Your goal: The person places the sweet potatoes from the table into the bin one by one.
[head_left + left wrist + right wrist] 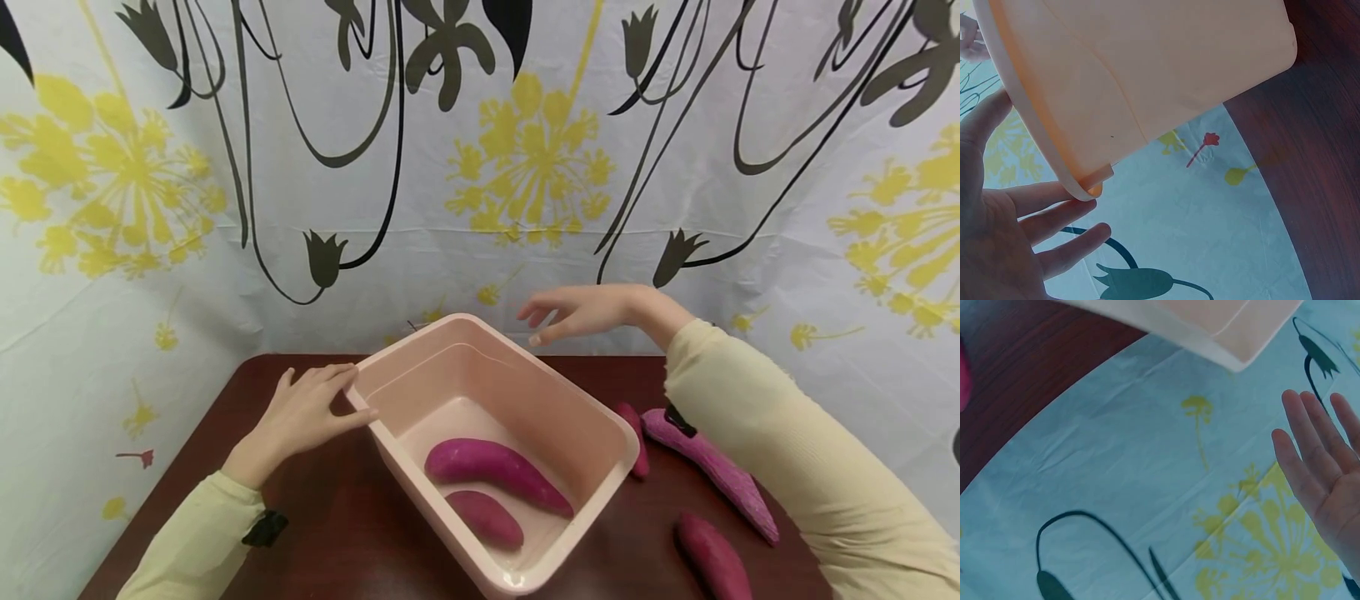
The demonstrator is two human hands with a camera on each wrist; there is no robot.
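A pale pink plastic basin (573, 392) stands turned cornerwise on the table. Inside it lie a long purple sweet potato (495, 468) and a shorter one (486, 518). My left hand (311, 412) touches the rim at the basin's left corner, thumb and fingers spread along the edge. In the left wrist view the left thumb and fingertips meet the rim (1029, 119), the fingers fairly straight. Beyond the basin's far right side, my right hand (585, 312) hovers in the air with fingers loosely extended. The right wrist view shows that hand's palm bare.
Right of the basin on the dark wooden table (330, 517) lie a long pinkish sweet potato (716, 471), a darker one (712, 554) and another partly hidden behind the basin's edge (636, 437). A flower-printed white cloth (420, 192) hangs behind the table.
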